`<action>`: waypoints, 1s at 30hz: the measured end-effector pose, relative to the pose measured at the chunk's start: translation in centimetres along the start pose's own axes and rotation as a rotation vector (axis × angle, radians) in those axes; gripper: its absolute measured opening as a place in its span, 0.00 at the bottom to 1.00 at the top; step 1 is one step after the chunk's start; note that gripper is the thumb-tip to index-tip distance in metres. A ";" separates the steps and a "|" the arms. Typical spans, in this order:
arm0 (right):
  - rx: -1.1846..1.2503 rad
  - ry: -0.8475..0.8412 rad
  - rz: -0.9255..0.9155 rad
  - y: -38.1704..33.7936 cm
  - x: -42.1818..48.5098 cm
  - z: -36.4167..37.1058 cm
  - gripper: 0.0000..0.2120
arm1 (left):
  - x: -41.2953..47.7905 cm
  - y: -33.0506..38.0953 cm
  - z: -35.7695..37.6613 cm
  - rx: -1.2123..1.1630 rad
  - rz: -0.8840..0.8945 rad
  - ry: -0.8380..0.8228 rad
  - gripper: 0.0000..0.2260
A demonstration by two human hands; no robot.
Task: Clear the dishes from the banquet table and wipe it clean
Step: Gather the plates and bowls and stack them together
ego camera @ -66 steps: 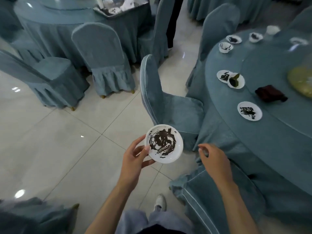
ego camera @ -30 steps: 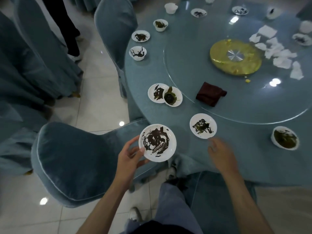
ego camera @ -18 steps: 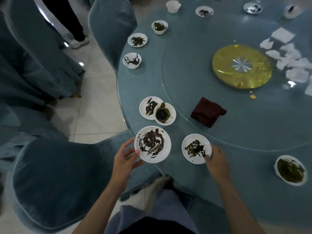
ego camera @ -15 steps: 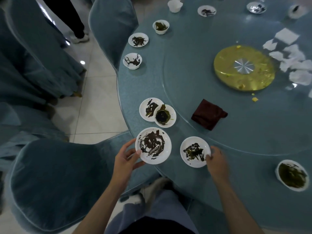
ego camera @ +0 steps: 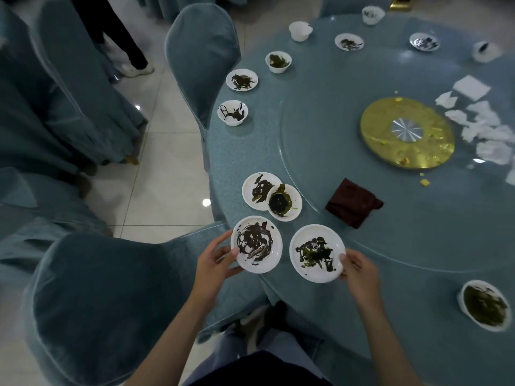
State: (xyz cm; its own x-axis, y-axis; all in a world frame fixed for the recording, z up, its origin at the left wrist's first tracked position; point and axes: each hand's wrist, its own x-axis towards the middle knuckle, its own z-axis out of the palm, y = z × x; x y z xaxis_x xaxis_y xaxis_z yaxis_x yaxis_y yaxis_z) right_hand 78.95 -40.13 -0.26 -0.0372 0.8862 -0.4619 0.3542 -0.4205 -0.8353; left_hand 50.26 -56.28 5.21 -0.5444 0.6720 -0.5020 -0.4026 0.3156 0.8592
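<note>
My left hand (ego camera: 213,264) grips a white plate smeared with dark sauce (ego camera: 256,244) by its left rim, at the near edge of the round blue banquet table (ego camera: 390,246). My right hand (ego camera: 359,271) pinches the right rim of a second dirty plate (ego camera: 317,253), beside the first at the table edge. Just beyond them a soiled plate (ego camera: 257,188) lies with a small sauce bowl (ego camera: 284,201) overlapping it. A dark red cloth (ego camera: 352,203) lies folded on the glass turntable (ego camera: 320,151).
Several more dirty bowls and plates ring the table edge, such as a bowl (ego camera: 232,112) at left and a bowl (ego camera: 485,305) at right. Crumpled napkins (ego camera: 485,126) lie beside the gold hub (ego camera: 407,133). Covered chairs (ego camera: 92,302) stand close. A person's legs (ego camera: 122,37) stand far left.
The view swung from the floor and chairs onto the table. My right hand reached the second plate and took its rim, drawing it toward the table edge. My left hand kept its plate.
</note>
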 end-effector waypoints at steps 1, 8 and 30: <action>0.029 -0.039 0.000 -0.8 -0.1 0.7 0.04 | 0.1 0.1 0.0 -0.004 -0.001 -0.010 0.19; 0.153 -0.237 0.011 -5.1 -2.2 6.2 0.03 | -0.2 1.1 -0.3 -0.041 0.020 -0.078 0.20; 0.087 -0.308 -0.059 -7.1 -1.0 13.1 0.07 | 0.5 1.7 -1.9 -0.015 0.023 0.019 0.22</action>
State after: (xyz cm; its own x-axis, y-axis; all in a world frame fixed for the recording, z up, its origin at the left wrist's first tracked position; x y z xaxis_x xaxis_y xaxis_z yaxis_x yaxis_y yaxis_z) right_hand 64.21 -40.58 2.27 -0.3412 0.8147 -0.4689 0.2618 -0.3968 -0.8798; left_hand 47.96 -56.70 6.24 -0.5675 0.6659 -0.4843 -0.4009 0.2903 0.8689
